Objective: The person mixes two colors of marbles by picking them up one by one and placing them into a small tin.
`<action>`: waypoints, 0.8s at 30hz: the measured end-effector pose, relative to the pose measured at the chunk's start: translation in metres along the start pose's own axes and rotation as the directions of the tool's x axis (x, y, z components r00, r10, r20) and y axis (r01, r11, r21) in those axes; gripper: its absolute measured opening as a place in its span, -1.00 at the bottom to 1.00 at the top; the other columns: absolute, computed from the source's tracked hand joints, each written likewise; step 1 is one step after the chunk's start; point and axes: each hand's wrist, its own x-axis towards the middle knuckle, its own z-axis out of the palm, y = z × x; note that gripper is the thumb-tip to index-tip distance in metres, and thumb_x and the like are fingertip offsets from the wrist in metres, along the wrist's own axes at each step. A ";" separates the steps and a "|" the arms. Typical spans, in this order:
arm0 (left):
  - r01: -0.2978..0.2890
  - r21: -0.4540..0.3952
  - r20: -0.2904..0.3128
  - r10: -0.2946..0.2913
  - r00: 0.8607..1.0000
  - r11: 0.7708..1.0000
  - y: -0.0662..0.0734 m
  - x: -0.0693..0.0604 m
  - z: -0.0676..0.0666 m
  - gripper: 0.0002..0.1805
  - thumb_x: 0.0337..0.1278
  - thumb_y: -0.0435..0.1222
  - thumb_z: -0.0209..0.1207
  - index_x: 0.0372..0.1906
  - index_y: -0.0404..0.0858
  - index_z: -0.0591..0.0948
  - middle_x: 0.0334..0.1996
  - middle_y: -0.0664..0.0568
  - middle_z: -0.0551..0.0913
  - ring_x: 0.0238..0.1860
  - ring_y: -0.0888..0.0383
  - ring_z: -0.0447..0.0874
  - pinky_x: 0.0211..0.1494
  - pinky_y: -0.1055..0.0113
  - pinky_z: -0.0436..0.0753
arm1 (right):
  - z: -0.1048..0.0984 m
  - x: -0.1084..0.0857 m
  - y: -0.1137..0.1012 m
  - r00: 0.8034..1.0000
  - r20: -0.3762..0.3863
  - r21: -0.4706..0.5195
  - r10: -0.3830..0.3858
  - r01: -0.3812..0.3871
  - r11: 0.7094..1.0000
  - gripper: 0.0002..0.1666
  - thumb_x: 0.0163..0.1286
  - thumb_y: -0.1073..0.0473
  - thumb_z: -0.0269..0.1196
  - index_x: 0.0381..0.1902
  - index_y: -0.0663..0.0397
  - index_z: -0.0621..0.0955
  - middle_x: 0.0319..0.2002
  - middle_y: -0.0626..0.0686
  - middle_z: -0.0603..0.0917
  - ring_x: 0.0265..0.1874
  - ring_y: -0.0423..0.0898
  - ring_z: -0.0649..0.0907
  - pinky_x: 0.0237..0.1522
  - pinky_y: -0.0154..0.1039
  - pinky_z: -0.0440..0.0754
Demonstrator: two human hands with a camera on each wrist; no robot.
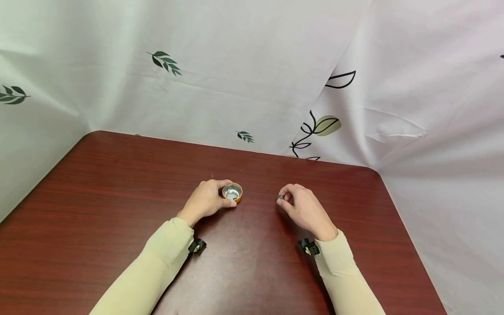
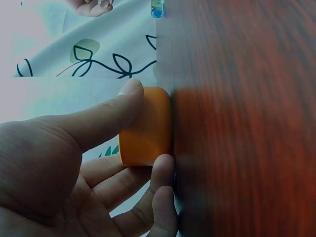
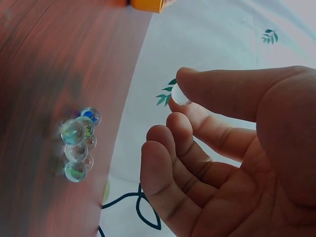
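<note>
My left hand grips a small round orange tin from its left side, thumb and fingers around the wall. The tin stands upright on the table, its silvery inside facing up in the head view; what lies in it is too small to tell. To the right, my right hand pinches a clear glass marble between thumb and forefinger, above the tabletop. Several glass marbles, clear with blue and green swirls, lie in a cluster on the table by that hand; in the head view the hand mostly hides them.
The dark red wooden table has rounded far corners. A white cloth with leaf prints hangs behind it and on both sides. Each wrist carries a black strap mount, the left one just above the tabletop.
</note>
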 end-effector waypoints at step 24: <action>0.015 0.003 0.005 -0.015 1.000 1.000 -0.001 0.001 0.001 -0.32 -0.01 -0.10 0.51 0.31 -0.05 0.60 -0.15 0.03 0.74 0.15 -0.16 0.53 0.13 0.02 0.54 | 0.008 0.011 -0.016 1.000 0.007 0.034 -0.022 0.022 0.999 -0.94 0.33 0.22 0.34 -0.31 -0.03 0.64 -0.40 -0.11 0.55 -0.37 -0.10 0.56 -0.27 -0.22 0.51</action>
